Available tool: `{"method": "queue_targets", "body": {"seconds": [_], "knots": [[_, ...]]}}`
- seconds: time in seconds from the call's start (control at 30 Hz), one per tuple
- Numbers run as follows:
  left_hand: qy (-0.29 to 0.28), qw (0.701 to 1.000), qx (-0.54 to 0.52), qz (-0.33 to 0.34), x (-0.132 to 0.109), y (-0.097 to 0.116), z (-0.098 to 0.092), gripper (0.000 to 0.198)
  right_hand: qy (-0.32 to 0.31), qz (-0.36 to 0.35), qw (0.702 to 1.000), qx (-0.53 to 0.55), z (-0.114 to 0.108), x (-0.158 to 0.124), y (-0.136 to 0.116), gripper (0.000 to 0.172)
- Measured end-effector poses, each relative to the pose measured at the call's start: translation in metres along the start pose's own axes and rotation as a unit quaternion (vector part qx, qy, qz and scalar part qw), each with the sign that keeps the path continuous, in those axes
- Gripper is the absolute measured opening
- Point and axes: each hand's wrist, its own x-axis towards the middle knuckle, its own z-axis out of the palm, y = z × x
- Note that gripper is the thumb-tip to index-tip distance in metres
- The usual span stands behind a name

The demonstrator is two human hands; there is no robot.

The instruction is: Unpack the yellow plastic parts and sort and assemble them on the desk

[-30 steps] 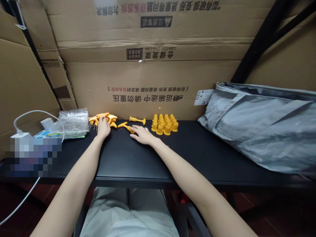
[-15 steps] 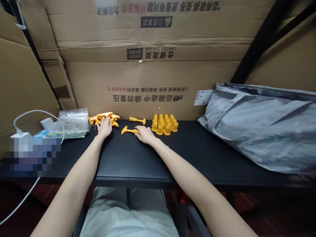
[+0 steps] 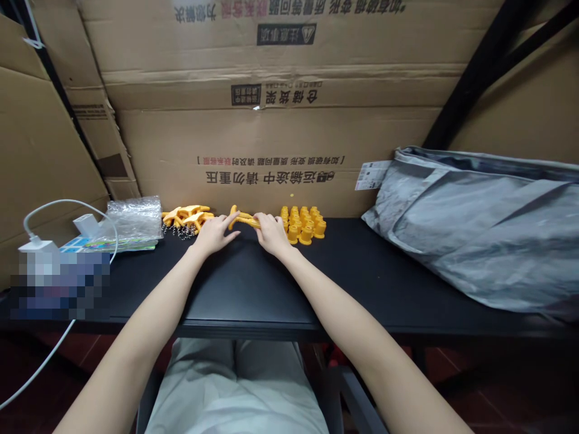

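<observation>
My right hand (image 3: 272,234) is closed on the right end of a yellow T-handled corkscrew (image 3: 248,222), held just above or on the black table. My left hand (image 3: 213,234) is at its crossbar end with thumb and forefinger apart; the forefinger appears to touch the handle. Another yellow T-shaped piece (image 3: 245,214) shows behind, partly hidden. To the left lies a pile of yellow handles (image 3: 187,212) with metal spirals. Right of my right hand stand several yellow flanged caps (image 3: 306,232) in close rows.
Clear plastic wrap (image 3: 134,220) lies on flat colourful packets at the left, near a white charger (image 3: 43,253) with its cable. A large grey bag (image 3: 470,235) fills the right side. A cardboard wall (image 3: 280,132) stands behind the black table (image 3: 244,289).
My left hand has left the pile of handles and moved right to the held corkscrew. My right hand has shifted slightly away from me with the corkscrew, close to the other T-shaped piece.
</observation>
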Motion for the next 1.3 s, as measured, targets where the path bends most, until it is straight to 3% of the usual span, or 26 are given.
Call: {"method": "queue_targets", "body": {"seconds": [0.2,0.37,0.5,0.7,0.83,1.07,1.3], "knots": [[-0.005,0.996,0.052,-0.075,0.001,0.012,-0.006,0.043,-0.005,-0.054,0.998,0.025,-0.004,0.000,0.000,0.036],[0.005,0.994,0.052,-0.093,0.001,0.014,-0.012,0.040,-0.032,-0.037,0.999,0.007,-0.004,0.000,-0.003,0.030],[0.010,0.994,0.021,-0.110,0.001,0.021,-0.011,0.037,-0.009,-0.031,0.999,-0.013,-0.010,0.001,-0.003,0.026],[0.043,0.993,0.005,-0.112,0.001,0.020,-0.010,0.034,-0.004,-0.049,0.999,0.001,-0.011,0.001,0.001,0.030],[0.041,0.992,0.010,-0.117,0.001,0.019,-0.011,0.033,-0.026,-0.057,0.998,-0.014,-0.010,0.001,0.000,0.029],[0.036,0.992,0.004,-0.122,0.001,0.023,-0.014,0.033,-0.007,-0.029,1.000,-0.008,-0.017,0.004,-0.003,0.026],[0.028,0.992,-0.001,-0.122,0.000,0.015,-0.011,0.033,-0.070,-0.051,0.996,0.003,-0.014,0.001,-0.005,0.031]]}}
